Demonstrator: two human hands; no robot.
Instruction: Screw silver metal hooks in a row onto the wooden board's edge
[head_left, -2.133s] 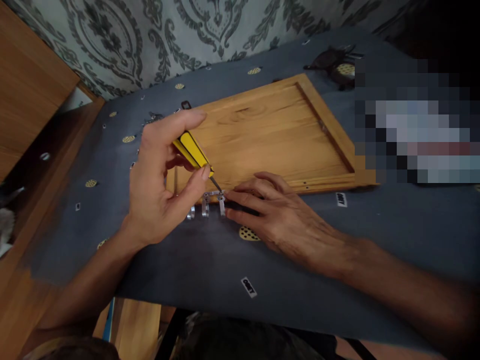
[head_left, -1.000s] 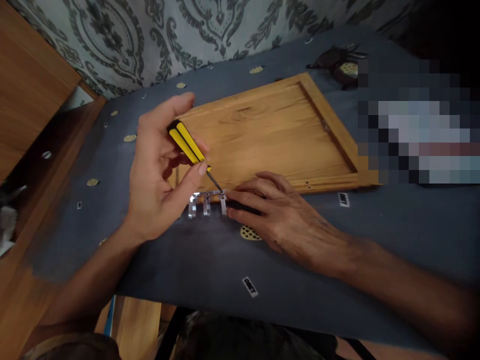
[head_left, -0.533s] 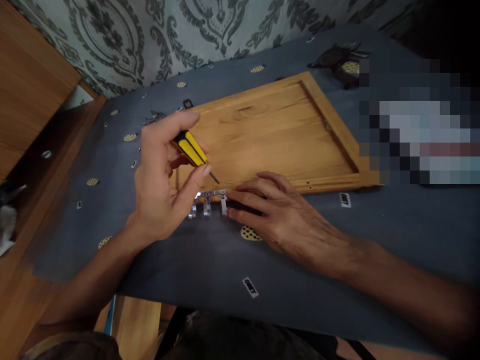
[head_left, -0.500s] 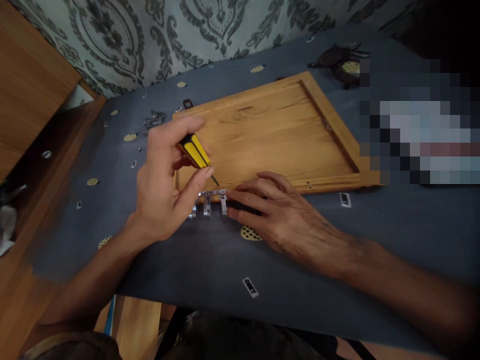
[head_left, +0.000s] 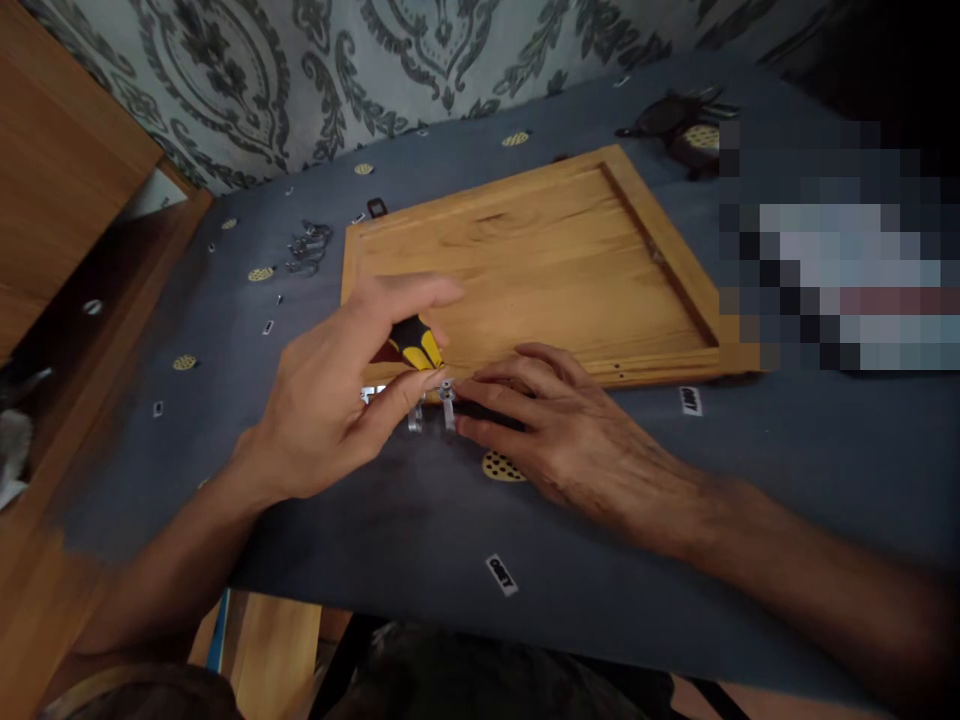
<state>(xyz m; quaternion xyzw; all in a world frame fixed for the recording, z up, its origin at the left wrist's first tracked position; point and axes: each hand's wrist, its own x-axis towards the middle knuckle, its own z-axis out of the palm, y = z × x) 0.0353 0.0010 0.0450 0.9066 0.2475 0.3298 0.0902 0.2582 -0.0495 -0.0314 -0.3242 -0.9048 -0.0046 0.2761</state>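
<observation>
My left hand [head_left: 337, 390] is closed around a screwdriver [head_left: 417, 343] with a yellow and black handle. Its shaft and tip are hidden behind my thumb. Below it, a silver metal hook strip [head_left: 448, 400] lies along the near edge of a wooden panel [head_left: 517, 270], with narrow tabs hanging down over the edge. The left part of the strip is partly covered by my left hand. My right hand [head_left: 555, 430] rests against the panel's near edge, its bent fingers closed at the right end of the strip.
Several small metal pieces [head_left: 309, 245] lie in a pile left of the panel. A dark object [head_left: 671, 120] is at the back right, beside a blurred-out patch. Wooden furniture [head_left: 67, 150] borders the left side. A dark patterned cloth [head_left: 405, 560] covers the table.
My left hand has moved down and to the right with the screwdriver, bringing it to the strip near my right fingertips. My right hand and the panel have stayed put.
</observation>
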